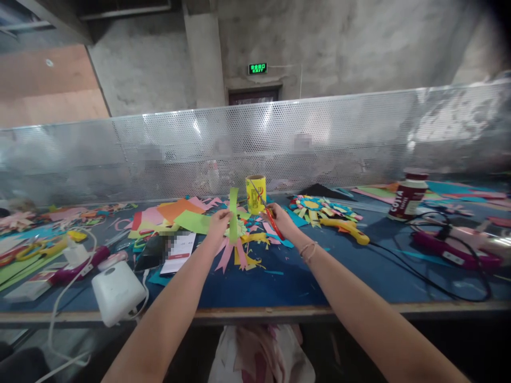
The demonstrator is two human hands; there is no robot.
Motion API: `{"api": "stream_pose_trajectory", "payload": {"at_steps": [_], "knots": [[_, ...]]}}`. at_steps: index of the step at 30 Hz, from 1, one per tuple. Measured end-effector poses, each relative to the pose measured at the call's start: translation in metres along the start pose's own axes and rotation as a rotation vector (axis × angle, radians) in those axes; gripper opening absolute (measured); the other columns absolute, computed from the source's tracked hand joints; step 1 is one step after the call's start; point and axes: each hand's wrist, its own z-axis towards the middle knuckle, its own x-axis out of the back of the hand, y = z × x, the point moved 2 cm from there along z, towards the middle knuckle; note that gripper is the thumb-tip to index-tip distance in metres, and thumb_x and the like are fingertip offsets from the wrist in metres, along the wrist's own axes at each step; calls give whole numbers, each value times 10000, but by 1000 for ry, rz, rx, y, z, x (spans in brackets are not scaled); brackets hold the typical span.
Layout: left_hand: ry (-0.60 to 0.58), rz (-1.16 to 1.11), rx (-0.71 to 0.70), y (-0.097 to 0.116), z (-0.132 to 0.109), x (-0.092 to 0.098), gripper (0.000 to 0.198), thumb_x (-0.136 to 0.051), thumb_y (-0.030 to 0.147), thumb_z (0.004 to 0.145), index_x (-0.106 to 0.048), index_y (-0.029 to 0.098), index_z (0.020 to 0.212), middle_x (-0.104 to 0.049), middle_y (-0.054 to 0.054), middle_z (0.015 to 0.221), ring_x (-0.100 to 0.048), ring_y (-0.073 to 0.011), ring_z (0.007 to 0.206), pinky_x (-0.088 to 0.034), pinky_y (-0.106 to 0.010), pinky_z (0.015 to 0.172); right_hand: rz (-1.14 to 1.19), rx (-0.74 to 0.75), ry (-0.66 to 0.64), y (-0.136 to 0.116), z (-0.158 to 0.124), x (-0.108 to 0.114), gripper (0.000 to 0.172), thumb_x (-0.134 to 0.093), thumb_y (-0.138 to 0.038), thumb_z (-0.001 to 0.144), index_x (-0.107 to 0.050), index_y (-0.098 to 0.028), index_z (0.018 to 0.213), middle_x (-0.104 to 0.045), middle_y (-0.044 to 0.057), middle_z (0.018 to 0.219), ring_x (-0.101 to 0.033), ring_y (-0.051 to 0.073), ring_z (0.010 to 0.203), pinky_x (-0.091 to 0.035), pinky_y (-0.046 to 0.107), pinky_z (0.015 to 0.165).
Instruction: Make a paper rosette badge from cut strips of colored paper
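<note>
My left hand [219, 222] pinches a light green paper strip [233, 205], which stands upright from its fingers. In my right hand [281, 222] are scissors with red handles [274, 223]. Their blades point up and left, apart from the strip, in front of a yellow cylinder with a hollow top [251, 197]. Below and between my hands lies a rosette of pink and yellow paper strips [231, 254], partly hidden by my left hand. Another rosette [312, 205], with blue and yellow strips, is to the right, beyond my right hand.
Coloured paper sheets [175, 210] and scraps cover the blue table [255, 290]. On the right are a yellow glue gun [347, 230] with a black cable and a maroon bottle [408, 196]. A white box-shaped device [118, 291] sits front left. A perforated metal screen [167, 154] stands behind.
</note>
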Motion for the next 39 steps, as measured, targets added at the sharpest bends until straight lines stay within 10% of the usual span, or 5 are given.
{"api": "stream_pose_trajectory", "payload": {"at_steps": [7,22,39], "knots": [[117,-334,80,10,1,4,178,-691,124,573,-523,146,624,-472,66,499,-438,-28,446,-376,-155,478,155,-44,-78,-8,-5,-10,346,-658,-413,604,-480,-208,818,-476,-63,555,-419,96,489,-331,233,469],[292,-570,73,13,3,5,89,-580,56,729,-560,103,656,-633,-39,660,-645,-128,730,-525,-237,755,194,-14,-204,-29,-20,-20,286,-608,-443,660,-469,-224,778,-448,-47,591,-416,96,516,-340,233,456],[197,-665,7,18,-9,-12,100,-609,-1,669,-594,97,667,-661,-48,735,-646,-145,815,-508,-231,819,-32,-40,-301,-33,-27,-39,346,-516,-542,706,-412,-215,750,-485,-20,639,-479,145,629,-384,293,595]]}}
